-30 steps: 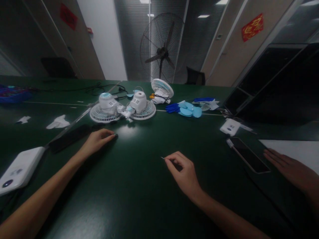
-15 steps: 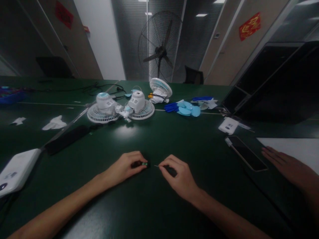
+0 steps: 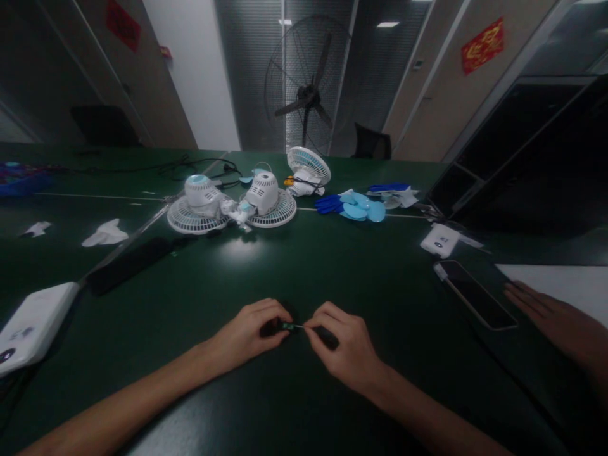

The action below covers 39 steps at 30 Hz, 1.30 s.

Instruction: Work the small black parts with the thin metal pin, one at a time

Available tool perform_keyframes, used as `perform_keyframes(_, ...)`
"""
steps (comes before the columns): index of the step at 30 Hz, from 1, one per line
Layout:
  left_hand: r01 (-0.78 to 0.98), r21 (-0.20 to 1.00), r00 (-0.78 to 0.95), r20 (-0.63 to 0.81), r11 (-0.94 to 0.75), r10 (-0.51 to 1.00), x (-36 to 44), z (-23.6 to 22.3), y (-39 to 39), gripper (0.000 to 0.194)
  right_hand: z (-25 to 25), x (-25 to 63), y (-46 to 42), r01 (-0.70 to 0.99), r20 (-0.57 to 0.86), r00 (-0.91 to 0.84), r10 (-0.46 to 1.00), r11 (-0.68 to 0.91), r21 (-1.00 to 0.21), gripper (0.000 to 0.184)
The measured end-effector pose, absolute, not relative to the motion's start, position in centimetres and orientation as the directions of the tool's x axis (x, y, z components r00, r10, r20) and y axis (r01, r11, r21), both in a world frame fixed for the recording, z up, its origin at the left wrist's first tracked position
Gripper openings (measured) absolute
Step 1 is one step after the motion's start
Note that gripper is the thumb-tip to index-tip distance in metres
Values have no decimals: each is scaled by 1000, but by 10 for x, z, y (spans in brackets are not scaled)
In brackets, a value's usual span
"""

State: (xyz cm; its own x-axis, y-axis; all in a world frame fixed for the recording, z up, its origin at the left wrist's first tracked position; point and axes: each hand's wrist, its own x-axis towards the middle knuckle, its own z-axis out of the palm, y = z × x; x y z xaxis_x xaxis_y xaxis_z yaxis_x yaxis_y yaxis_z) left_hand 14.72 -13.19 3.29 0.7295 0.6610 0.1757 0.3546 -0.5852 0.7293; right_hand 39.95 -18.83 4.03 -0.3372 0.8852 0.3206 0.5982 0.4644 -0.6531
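Note:
My left hand [image 3: 263, 326] rests low over the dark green table, thumb and fingertips pinched on a small green piece [image 3: 287, 326], perhaps a bit of circuit board; most of it is hidden. Opposite it, my right hand [image 3: 342, 339] is closed in a pinch on a thin light-coloured pin [image 3: 299, 326]. The pin's tip points left and meets, or nearly meets, the green piece. Whether the two truly touch is too small to tell.
White fans [image 3: 259, 199] lie across the table's middle, with blue blades [image 3: 363, 208] beside them. A phone [image 3: 475, 294] and another person's hand [image 3: 551, 313] are at right. A white device [image 3: 35, 326] stands at left, near a black elongated item [image 3: 128, 266].
My left hand has moved right and slightly nearer with the green piece. My right hand is slightly lower in view. The gap between the pin and the green piece has closed or nearly closed.

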Motion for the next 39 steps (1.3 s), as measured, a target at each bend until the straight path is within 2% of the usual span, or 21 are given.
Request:
perform_keyframes(7,359,719,733,178,-595,657,147,33,-132,14,43,401,-190,637,280,-339,898,439,-634,13)
perform_keyframes(24,315,712,766,200,-628,611,149,32,-133,14,38,396,-190,599,310,-410,858,510,-617,16)
perform_keyframes(39,377,683,737,189,-626,650,147,33,-135,17,44,402,-193,636,263,-355,897,438,-635,13)
